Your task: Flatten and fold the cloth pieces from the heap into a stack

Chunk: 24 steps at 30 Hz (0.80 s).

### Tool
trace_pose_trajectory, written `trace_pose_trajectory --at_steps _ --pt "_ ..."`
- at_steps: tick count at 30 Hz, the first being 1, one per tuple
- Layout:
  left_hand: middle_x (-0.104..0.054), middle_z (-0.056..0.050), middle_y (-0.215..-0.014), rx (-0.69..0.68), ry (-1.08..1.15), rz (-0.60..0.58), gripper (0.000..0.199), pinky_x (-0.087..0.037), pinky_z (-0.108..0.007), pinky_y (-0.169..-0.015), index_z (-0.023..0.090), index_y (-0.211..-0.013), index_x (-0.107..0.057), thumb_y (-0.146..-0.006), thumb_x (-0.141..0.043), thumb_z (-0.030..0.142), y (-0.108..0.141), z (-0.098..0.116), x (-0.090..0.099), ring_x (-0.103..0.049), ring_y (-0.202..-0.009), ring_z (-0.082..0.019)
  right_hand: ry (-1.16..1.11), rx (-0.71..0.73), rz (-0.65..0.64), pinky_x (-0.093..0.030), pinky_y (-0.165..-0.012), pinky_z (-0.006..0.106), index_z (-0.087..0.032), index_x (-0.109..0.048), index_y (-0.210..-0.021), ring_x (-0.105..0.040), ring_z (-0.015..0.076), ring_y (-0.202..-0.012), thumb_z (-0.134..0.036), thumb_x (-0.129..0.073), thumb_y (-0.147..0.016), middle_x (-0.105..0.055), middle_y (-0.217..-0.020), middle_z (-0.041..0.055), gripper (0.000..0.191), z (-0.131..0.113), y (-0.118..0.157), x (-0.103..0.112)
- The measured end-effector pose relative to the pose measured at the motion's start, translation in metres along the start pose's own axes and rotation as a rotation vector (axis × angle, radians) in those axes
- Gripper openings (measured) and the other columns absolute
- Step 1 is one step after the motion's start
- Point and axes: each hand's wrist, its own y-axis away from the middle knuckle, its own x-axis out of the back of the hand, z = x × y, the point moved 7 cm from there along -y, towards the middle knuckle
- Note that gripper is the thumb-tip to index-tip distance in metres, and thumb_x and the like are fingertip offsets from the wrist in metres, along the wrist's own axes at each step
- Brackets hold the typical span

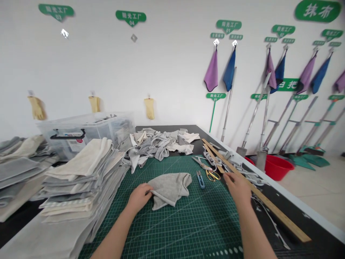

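A crumpled piece of grey cloth (171, 189) lies on the green cutting mat (188, 230). At its left edge, my left hand (141, 198) pinches the fabric between thumb and fingers. My right hand (238, 189) is over the mat's right border, beside a long wooden ruler (275, 208), with its fingers drawn together. What those fingers hold, if anything, I cannot make out. Between the hands are blue thread snips (200, 179) and gold-handled scissors (212, 175), with a larger pair of scissors (201, 163) just behind them.
Tall stacks of folded grey and cream cloth (81, 169) fill the left side, before a clear plastic bin (88, 131). A heap of fabric scraps (161, 142) lies behind the mat. Grey strips (248, 174) spread along the right edge. A red basin (279, 167) sits on the floor.
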Motion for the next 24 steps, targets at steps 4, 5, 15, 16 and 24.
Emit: trace_pose_trajectory --at_steps 4,5,15,16,24 --pt "-0.056 -0.001 -0.078 -0.024 0.003 -0.026 0.021 -0.034 -0.022 -0.072 0.023 -0.074 -0.061 -0.072 -0.041 0.028 0.004 0.015 0.002 -0.048 -0.08 -0.013 0.212 -0.288 0.079 -0.038 -0.058 0.034 -0.028 -0.06 -0.086 -0.052 0.0264 -0.081 -0.046 -0.036 -0.069 -0.055 -0.099 0.0045 0.034 0.074 0.017 0.032" --pt "-0.056 -0.001 -0.078 -0.025 0.005 -0.018 0.021 -0.034 -0.022 -0.072 0.023 -0.074 -0.061 -0.072 -0.041 0.029 0.004 0.017 0.004 -0.048 -0.08 -0.014 0.235 -0.329 0.095 -0.038 -0.058 0.035 -0.029 -0.06 -0.086 -0.051 0.027 -0.081 -0.047 -0.035 -0.069 -0.054 -0.101 0.0041 0.035 0.085 0.022 0.038" --pt "-0.049 0.003 -0.058 0.16 0.429 0.276 0.018 -0.034 -0.02 -0.053 0.016 -0.071 -0.052 -0.068 -0.044 0.033 0.003 0.0 0.026 -0.045 -0.055 -0.01 0.047 -0.151 0.241 -0.04 -0.062 0.039 -0.019 -0.06 -0.081 -0.052 0.0284 -0.079 -0.038 -0.038 -0.069 -0.057 -0.084 0.0112 0.03 0.057 0.038 0.041" --pt "-0.048 0.004 -0.056 0.161 0.478 0.302 0.018 -0.033 -0.02 -0.051 0.016 -0.07 -0.051 -0.068 -0.045 0.033 0.002 0.004 0.03 -0.044 -0.054 -0.01 -0.018 0.012 0.26 -0.04 -0.068 0.038 -0.019 -0.059 -0.082 -0.052 0.0261 -0.082 -0.036 -0.039 -0.07 -0.057 -0.085 0.0097 0.029 0.022 0.039 0.042" --pt "-0.047 0.004 -0.055 -0.096 0.393 0.342 0.018 -0.031 -0.019 -0.049 0.016 -0.069 -0.053 -0.066 -0.049 0.033 -0.004 0.11 0.095 -0.042 -0.051 -0.008 -0.242 0.683 -0.081 -0.037 -0.075 0.031 -0.024 -0.04 -0.115 -0.046 0.0218 -0.092 -0.04 -0.048 -0.067 -0.052 -0.106 0.004 0.051 -0.222 0.068 0.026"
